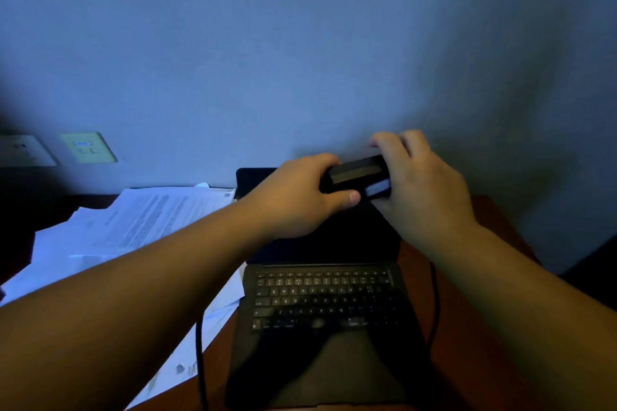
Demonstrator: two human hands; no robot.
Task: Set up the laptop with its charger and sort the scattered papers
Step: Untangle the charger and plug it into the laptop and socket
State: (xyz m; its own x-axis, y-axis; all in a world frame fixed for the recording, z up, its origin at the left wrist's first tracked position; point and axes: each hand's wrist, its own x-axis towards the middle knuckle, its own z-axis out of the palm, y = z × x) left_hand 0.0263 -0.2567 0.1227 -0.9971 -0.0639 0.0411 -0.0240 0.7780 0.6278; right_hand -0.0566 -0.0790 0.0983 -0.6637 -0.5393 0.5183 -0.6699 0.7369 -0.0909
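a person's two bare hands meet over the far edge of an open black laptop (329,307) on a reddish-brown wooden desk (417,280), in a dim room washed in blue light. the left hand (297,197) grips the left end of a black rectangular charger brick (359,175), fingers curled over its top and thumb pressed along its near side. the right hand (417,183) holds the brick's right end, fingers bent over the far side; a pale label shows on that end between the two hands. the brick is held above the desk, in front of the top of the laptop's dark screen. the laptop sits at centre, keyboard toward the viewer, screen tilted back toward a plain wall (300,43). a dark cable (434,304) runs along the desk just right of the laptop, and another dark cable (199,360) hangs at its near left. scattered white printed papers (140,227) lie in a loose overlapping heap left of the laptop, some sliding under its left edge. on the far left wall sit two outlet plates (88,147), blurred.
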